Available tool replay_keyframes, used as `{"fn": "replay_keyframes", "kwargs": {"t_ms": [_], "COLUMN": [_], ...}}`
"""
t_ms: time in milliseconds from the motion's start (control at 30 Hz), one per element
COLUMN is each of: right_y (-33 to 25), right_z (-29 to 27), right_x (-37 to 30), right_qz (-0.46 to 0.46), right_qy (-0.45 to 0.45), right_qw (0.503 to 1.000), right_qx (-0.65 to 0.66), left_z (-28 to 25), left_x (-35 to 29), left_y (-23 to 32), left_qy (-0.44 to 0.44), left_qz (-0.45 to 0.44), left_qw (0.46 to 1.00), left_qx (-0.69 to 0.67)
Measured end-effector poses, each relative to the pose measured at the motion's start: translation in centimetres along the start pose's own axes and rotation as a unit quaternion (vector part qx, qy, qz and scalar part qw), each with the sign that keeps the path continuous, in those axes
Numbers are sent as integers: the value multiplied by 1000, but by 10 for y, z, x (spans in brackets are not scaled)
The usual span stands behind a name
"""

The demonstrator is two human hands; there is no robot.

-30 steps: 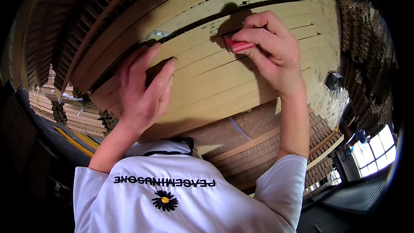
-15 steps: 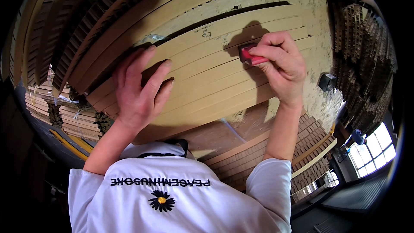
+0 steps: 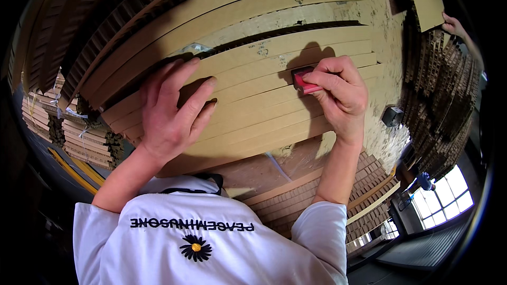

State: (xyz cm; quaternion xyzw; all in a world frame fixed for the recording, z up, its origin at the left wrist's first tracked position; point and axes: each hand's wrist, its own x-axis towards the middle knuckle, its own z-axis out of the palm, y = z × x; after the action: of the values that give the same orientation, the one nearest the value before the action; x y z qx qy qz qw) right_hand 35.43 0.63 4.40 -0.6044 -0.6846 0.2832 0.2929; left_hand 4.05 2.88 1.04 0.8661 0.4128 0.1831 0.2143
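My right hand pinches a small red stamp with a dark base. The stamp is over the cardboard strips, which lie side by side in front of me; whether its base touches them I cannot tell. Small dark printed marks show on strips to the left of and beyond the stamp. My left hand rests on the left part of the same strips, fingers apart and holding nothing.
More cardboard strips lie beyond. A small black box sits on the worn pale tabletop to the right. At the far right another person's hand holds a cardboard sheet near stacked brown pieces. Tied bundles stand at left.
The view has shifted slightly. My right hand and the stamp have come a little nearer and leftward over the strips. The other person's cardboard sheet has come further into view. My left hand stays put.
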Motion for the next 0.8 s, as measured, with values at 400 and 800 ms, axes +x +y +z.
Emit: {"fn": "replay_keyframes", "kwargs": {"t_ms": [400,800], "right_y": [-3,-6], "right_z": [-3,-3], "right_x": [5,9], "right_qz": [-20,-12], "right_qy": [-33,-20], "right_qw": [999,999], "right_qx": [-35,-29], "left_z": [-1,-35], "left_x": [0,25], "left_y": [-2,2], "left_qy": [-5,-155], "left_qz": [12,-6], "left_qw": [1000,988], "left_qx": [1,-14]}}
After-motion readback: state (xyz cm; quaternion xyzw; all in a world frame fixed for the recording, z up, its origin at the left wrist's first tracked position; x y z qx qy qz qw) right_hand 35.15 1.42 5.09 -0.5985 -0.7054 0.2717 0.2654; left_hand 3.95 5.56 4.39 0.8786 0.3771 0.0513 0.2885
